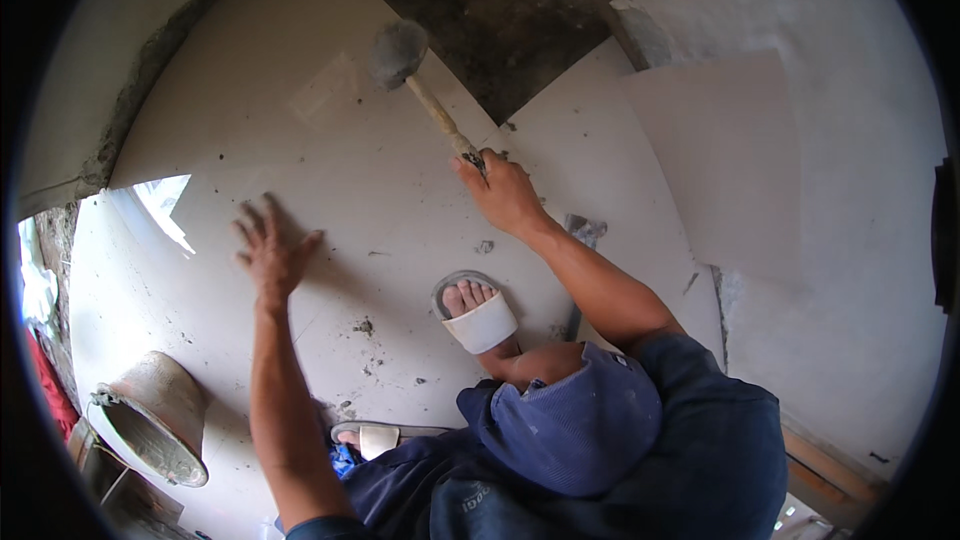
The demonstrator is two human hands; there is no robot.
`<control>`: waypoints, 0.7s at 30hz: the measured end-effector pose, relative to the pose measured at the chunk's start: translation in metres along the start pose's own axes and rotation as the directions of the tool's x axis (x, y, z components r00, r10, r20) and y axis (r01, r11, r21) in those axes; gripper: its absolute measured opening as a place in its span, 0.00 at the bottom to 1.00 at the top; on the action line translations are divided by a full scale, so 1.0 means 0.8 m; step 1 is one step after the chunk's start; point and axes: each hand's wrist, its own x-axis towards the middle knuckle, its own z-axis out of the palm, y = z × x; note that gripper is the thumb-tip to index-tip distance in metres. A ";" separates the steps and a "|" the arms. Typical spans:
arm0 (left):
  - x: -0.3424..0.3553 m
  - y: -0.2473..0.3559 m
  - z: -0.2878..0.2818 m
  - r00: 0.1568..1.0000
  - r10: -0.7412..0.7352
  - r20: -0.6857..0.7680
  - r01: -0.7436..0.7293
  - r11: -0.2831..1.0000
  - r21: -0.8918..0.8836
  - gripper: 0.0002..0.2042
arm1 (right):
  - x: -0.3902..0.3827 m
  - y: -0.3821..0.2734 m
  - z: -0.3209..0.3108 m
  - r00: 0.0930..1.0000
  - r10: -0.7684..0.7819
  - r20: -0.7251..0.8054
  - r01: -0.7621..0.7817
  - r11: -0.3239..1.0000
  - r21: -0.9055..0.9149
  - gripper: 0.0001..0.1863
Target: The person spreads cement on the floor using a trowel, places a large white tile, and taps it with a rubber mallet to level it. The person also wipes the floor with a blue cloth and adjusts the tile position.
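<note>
My right hand [497, 188] grips the wooden handle of a rubber mallet [398, 52] with a grey, dusty head, held over the large pale floor tiles [360, 190] near an L-shaped dark bare patch [470, 10]. My left hand [275, 245] has its fingers spread on or just above the pale tile, left of the mallet; I cannot tell whether it touches. Behind my right forearm a metal tool [580, 232], mostly hidden, lies on the tile. My feet in sandals [478, 325] rest on the tiles below my hands.
A cement-stained bucket [170, 390] lies tipped at the lower left, near red cloth [55, 380]. Concrete walls [850, 190] border both sides. A loose-looking beige sheet [710, 140] is against the right wall. Wooden boards [820, 470] show at the lower right.
</note>
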 end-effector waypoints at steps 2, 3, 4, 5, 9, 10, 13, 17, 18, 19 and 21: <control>0.008 0.054 0.001 0.988 0.149 -0.047 -0.151 0.988 -0.043 0.53 | 0.009 -0.020 -0.005 0.998 -0.063 -0.019 0.065 0.992 0.107 0.25; 0.017 0.078 -0.001 0.963 0.249 -0.106 -0.256 0.965 -0.052 0.52 | 0.021 -0.034 -0.005 0.985 -0.148 -0.087 0.161 0.973 0.166 0.25; 0.022 0.092 -0.005 0.972 0.208 -0.106 -0.212 0.977 -0.033 0.52 | 0.037 -0.048 -0.003 0.965 -0.215 -0.150 0.244 0.945 0.215 0.25; 0.022 0.100 -0.008 0.974 0.196 -0.112 -0.202 0.979 -0.039 0.51 | 0.048 -0.063 0.001 0.919 -0.318 -0.233 0.376 0.885 0.275 0.25; 0.023 0.111 -0.017 0.974 0.196 -0.109 -0.202 0.978 -0.043 0.49 | 0.118 -0.097 0.015 0.952 -0.279 -0.126 0.292 0.951 0.099 0.24; 0.023 0.110 -0.019 0.975 0.194 -0.108 -0.199 0.979 -0.043 0.48 | 0.130 -0.098 0.017 0.973 -0.221 -0.070 0.224 0.974 0.030 0.24; 0.021 0.106 -0.021 0.963 0.233 -0.138 -0.243 0.968 -0.060 0.48 | 0.142 -0.091 0.023 0.987 -0.142 -0.075 0.150 0.982 0.113 0.25; 0.021 0.110 -0.018 0.966 0.216 -0.141 -0.222 0.975 -0.029 0.49 | 0.129 -0.075 0.021 0.988 -0.129 -0.085 0.130 0.992 0.007 0.26; 0.022 0.110 -0.018 0.966 0.216 -0.143 -0.221 0.975 -0.024 0.49 | 0.124 -0.071 0.018 0.984 -0.154 -0.088 0.156 0.988 0.014 0.25; 0.023 0.110 -0.017 0.972 0.203 -0.117 -0.205 0.979 -0.008 0.49 | 0.118 -0.067 0.015 0.993 -0.114 -0.033 0.114 0.993 0.002 0.24; 0.025 0.107 -0.015 0.966 0.214 -0.146 -0.220 0.975 -0.025 0.49 | 0.103 -0.058 0.010 0.997 -0.080 0.023 0.080 0.997 -0.003 0.24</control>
